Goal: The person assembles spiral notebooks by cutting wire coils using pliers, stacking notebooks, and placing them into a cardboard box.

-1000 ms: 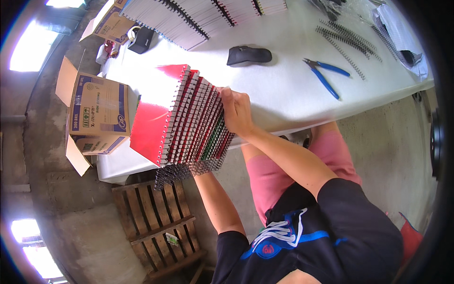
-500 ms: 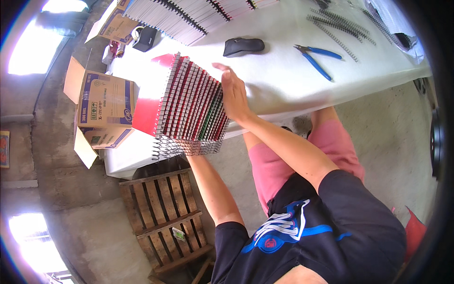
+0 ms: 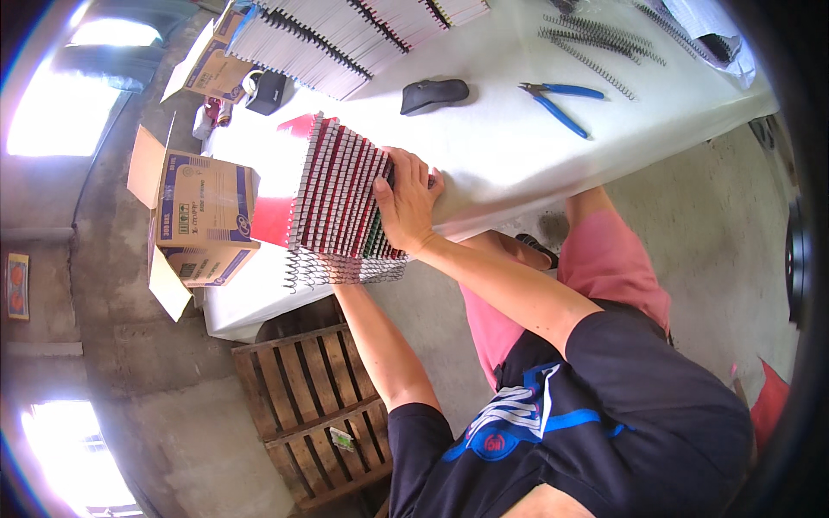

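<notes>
Notebooks in a thick bundle sit just right of the open carton, near the edge of the white-covered table; whether the table bears their weight cannot be told. Their spine edges face up in close pale rows, parted by thin red bands, with a little dark green toward the near right corner. A glossy red cover slants out on the side toward the carton, and a fringe of dark wire coils juts past the bundle's near end. The right hand lies against the bundle's side away from the carton — half open, thumb set apart from the fingers, palm toward the rows. The left hand is at the near end, mostly hidden by the coils — it seems to support the bundle from below, but how far it is open cannot be told. Well to the right of the carton lie a dark, rounded object and, farther still, blue-handled cutters.
</notes>
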Tool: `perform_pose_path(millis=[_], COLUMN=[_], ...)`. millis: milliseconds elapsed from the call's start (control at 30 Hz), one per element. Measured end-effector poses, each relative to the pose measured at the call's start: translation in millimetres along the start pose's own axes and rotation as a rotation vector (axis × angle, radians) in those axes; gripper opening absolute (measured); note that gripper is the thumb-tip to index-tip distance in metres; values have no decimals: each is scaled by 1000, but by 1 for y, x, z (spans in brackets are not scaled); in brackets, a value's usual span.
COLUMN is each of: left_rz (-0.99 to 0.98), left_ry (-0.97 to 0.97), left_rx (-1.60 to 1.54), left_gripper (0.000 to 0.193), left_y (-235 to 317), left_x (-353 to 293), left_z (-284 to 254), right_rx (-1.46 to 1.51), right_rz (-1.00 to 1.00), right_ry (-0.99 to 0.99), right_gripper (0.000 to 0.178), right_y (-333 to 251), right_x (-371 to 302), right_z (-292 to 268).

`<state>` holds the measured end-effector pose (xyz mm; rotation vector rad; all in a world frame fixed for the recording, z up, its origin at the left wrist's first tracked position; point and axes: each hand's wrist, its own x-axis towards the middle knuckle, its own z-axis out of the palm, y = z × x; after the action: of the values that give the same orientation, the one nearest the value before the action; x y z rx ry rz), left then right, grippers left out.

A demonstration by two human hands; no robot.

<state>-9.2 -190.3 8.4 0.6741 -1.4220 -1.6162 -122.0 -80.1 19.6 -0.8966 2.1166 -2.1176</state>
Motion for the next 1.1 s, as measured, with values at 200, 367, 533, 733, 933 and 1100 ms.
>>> perform_pose_path(millis=[200,367,533,733,933,1100], left_rz=[52,233,155,171,138,95], left_ry=[286,408,321,595,552,445], left_rx=[-558,56,335,446,285,212], left_gripper=[68,61,60,28,26,23], left_y=[-3,-24,-44,-38,-29,-36], left_x=[-48,-140,-147,-138,-133,-148], left_z=[-18,21,68,77,87,66], right_rx=[-409,-1279,-1232,-1178,-1097,-901], right_rz=[-369,-35,-134,-168,-486,-371], right_ry=[-206,-333,-530,-520,-390,-486], right_gripper=[64,69,72,64,59,65], right_y=[30,65,97,93,107,83], right_x=[48,129,122,113,113,89], right_z=[-78,-239,-258,-240,-243,-228])
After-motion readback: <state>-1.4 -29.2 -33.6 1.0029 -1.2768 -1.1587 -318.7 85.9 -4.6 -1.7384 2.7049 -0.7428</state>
